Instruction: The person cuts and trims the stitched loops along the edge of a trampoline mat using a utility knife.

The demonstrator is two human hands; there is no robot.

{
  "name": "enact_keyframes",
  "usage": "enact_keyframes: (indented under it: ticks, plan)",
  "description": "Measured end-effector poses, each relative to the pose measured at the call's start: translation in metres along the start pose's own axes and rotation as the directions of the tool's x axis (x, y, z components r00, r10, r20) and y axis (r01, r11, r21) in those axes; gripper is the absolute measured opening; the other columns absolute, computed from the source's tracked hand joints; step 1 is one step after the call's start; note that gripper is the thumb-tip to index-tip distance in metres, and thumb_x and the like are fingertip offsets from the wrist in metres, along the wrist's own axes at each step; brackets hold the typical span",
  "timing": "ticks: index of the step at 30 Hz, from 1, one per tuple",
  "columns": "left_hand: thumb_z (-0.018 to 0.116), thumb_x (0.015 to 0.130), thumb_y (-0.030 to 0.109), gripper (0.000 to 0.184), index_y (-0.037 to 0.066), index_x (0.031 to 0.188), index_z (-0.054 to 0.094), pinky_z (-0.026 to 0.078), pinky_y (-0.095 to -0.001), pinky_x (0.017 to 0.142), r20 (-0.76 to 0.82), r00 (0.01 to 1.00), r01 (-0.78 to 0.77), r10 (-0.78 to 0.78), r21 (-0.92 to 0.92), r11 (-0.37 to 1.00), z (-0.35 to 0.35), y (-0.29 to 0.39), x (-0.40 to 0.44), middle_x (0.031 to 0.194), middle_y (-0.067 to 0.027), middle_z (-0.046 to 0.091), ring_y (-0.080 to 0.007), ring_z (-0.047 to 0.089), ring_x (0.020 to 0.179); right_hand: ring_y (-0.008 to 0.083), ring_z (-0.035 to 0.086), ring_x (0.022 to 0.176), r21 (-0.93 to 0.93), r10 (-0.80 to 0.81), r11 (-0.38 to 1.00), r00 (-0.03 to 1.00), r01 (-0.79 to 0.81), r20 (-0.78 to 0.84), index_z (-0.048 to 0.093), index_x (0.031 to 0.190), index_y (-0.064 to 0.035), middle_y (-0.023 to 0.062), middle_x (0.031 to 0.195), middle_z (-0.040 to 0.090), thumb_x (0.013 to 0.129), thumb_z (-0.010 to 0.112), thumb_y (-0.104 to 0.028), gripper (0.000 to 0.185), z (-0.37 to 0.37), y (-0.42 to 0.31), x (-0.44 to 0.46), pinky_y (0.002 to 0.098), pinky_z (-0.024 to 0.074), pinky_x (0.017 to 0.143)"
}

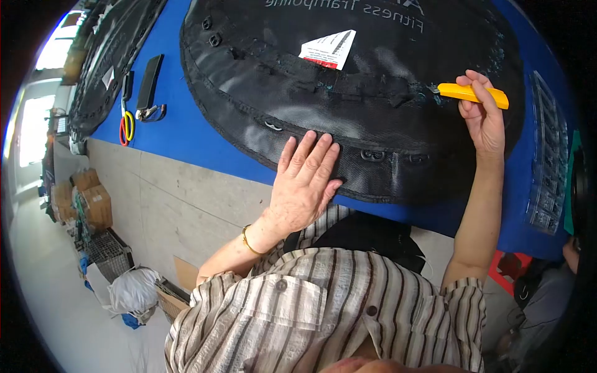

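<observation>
My right hand (pixel 484 118) is closed around a yellow utility knife (pixel 472 93), its blade pointing left at the surface of a black trampoline mat (pixel 267 81). Bits of teal thread show on the fabric near the blade. My left hand (pixel 305 177) lies flat on the mat's near edge, fingers spread, holding nothing. Oval metal rings (pixel 373 155) sit along that edge beside it. A white label (pixel 329 50) with a red strip is on the mat, beyond both hands. Printed lettering at the far side reads mirrored.
On the blue table (pixel 180 140) to the left lie scissors (pixel 126 127) with red and yellow handles and a black case (pixel 149 81). A clear compartment tray (pixel 546 155) is at the right. Another black mat (pixel 112 62) lies far left. Part of another person (pixel 550 298) shows lower right.
</observation>
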State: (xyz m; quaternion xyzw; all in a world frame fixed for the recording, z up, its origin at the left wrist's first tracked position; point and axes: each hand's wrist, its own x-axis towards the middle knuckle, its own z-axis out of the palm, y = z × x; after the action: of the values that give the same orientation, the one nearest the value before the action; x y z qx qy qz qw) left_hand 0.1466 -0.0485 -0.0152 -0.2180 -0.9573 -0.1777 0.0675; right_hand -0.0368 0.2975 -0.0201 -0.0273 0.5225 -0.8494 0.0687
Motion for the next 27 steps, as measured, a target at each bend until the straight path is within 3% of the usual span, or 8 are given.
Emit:
enact_keyframes:
  ticks: [13,15,22,23,24,27]
  plan:
    - [0.060,0.095,0.020,0.047,-0.002,0.136,0.055,0.031,-0.0503,0.115,-0.053,0.997,0.050,-0.049,0.031,0.998,-0.003,-0.014,-0.030,0.143,-0.0181,0.052,-0.0350,0.048,0.136,0.0082,0.061,0.066,-0.006,0.000,1.000,1.000,0.000,0.008,0.062,0.121,-0.0002,0.0159,0.109,0.070,0.099,0.062,-0.013,0.026,-0.006,0.001,0.002,0.0212,0.0497,0.059]
    - [0.065,0.091,0.020,0.049,-0.003,0.133,0.057,0.034,-0.0517,0.113,-0.095,0.995,0.043,-0.038,0.053,0.998,-0.002,-0.015,-0.030,0.139,-0.0181,0.055,-0.0354,0.051,0.131,0.0082,0.061,0.066,-0.006,0.002,1.000,1.000,-0.002,0.008,0.062,0.121,-0.0001,0.0161,0.109,0.070,0.099,0.062,-0.013,0.026,-0.006,0.001,0.002,0.0213,0.0497,0.059]
    - [0.062,0.092,0.018,0.042,-0.002,0.129,0.061,0.038,-0.0501,0.109,-0.160,0.983,0.106,-0.091,0.086,0.991,-0.006,-0.022,-0.031,0.130,-0.0177,0.061,-0.0352,0.055,0.125,0.0083,0.062,0.067,0.013,0.004,1.000,1.000,-0.004,0.005,0.063,0.121,0.0000,0.0163,0.109,0.070,0.098,0.063,-0.013,0.026,-0.006,0.001,0.001,0.0212,0.0507,0.060]
    - [0.056,0.098,0.028,0.048,-0.002,0.135,0.056,0.033,-0.0504,0.113,-0.136,0.985,0.114,-0.102,0.083,0.990,-0.004,-0.024,-0.032,0.139,-0.0192,0.055,-0.0366,0.050,0.132,0.0083,0.062,0.067,0.016,0.004,1.000,1.000,-0.005,0.009,0.063,0.121,0.0000,0.0163,0.109,0.070,0.098,0.063,-0.013,0.027,-0.006,0.002,0.002,0.0211,0.0509,0.060]
    - [0.056,0.098,0.028,0.048,-0.002,0.135,0.056,0.033,-0.0504,0.113,-0.135,0.985,0.117,-0.105,0.084,0.990,-0.003,-0.026,-0.032,0.139,-0.0192,0.055,-0.0366,0.050,0.132,0.0083,0.062,0.067,0.017,0.006,1.000,1.000,-0.007,0.011,0.063,0.121,0.0000,0.0163,0.109,0.070,0.098,0.063,-0.013,0.027,-0.006,0.002,0.002,0.0211,0.0509,0.060]
    - [0.046,0.100,0.050,0.073,-0.002,0.150,0.037,0.016,-0.0513,0.121,-0.032,0.976,0.216,-0.214,0.098,0.971,0.000,-0.029,-0.030,0.159,-0.0200,0.032,-0.0363,0.027,0.149,0.0084,0.062,0.067,0.015,0.004,1.000,1.000,-0.004,0.003,0.063,0.121,0.0002,0.0165,0.109,0.070,0.098,0.063,-0.013,0.027,-0.004,0.002,0.001,0.0207,0.0510,0.060]
